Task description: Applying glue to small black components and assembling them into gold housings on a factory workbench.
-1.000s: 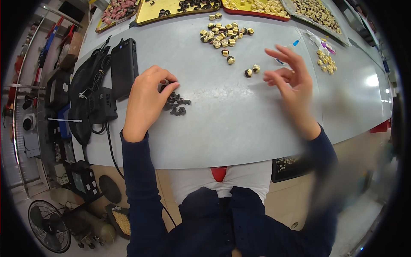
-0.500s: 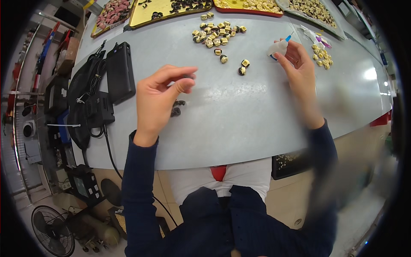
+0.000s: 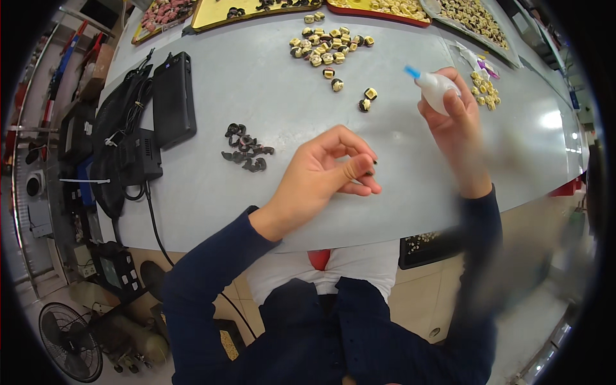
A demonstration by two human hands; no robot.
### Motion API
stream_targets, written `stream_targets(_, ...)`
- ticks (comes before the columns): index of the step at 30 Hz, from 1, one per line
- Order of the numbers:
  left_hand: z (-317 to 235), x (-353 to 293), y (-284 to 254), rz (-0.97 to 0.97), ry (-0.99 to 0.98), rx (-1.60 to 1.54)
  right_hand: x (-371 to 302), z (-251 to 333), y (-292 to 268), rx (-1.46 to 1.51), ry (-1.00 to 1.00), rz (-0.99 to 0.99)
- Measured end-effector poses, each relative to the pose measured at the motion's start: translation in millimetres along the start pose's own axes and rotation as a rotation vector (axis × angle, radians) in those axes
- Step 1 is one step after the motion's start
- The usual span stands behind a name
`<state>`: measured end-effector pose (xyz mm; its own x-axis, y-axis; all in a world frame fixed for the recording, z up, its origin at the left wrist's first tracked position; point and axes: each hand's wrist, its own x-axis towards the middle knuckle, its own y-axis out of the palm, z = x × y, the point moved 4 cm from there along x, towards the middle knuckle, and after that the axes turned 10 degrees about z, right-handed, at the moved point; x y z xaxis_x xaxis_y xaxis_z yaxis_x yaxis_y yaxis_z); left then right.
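Observation:
My left hand is over the middle of the table, thumb and fingers closed in a pinch on a small black piece, mostly hidden by the fingertips. My right hand is wrapped round a whitish squeeze bottle, held tilted with its blue nozzle pointing up and left. Left of my left hand lies a loose group of small black curved pieces. Farther back is a cluster of small cream-and-black pieces. Two more such pieces lie between the cluster and my hands.
Trays line the far edge: a yellow one with black pieces, a red-rimmed one with cream pieces, and others at the sides. Cream pieces lie at the right. A black box-shaped device and cables occupy the left.
My left hand has moved right and nearer, uncovering the black curved pieces. The bottle's nozzle has swung from up-right to up-left in my right hand.

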<state>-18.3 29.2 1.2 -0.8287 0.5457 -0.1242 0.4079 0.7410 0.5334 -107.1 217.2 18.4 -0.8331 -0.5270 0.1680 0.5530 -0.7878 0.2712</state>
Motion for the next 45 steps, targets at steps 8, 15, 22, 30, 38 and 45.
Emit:
stream_targets(8, 9.9, 4.5, 7.0, 0.065, -0.063, -0.148, -7.2, 3.3, 3.5, 0.140, -0.021, -0.116)
stream_targets(15, 13.1, 5.7, 8.0, 0.058, -0.179, -0.144, -9.8, 3.7, 20.1, 0.155, -0.023, 0.144)
stream_targets(22, 16.1, 6.0, 5.6, 0.102, -0.105, -0.098, -11.4, 4.2, 26.9, 0.124, 0.014, 0.239)
stream_targets(30, 15.2, 6.8, 7.4, 0.087, -0.116, -0.127, -12.7, 5.3, 30.7, 0.111, -0.046, 0.234)
stream_targets(38, 15.3, 6.1, 7.4, 0.077, -0.137, -0.141, -12.1, 5.4, 34.5, 0.094, -0.058, 0.254)
stream_targets(45, 16.4, 8.8, 7.5, 0.124, -0.036, -0.080, -12.1, 6.5, 36.9, -0.045, -0.061, 0.214)
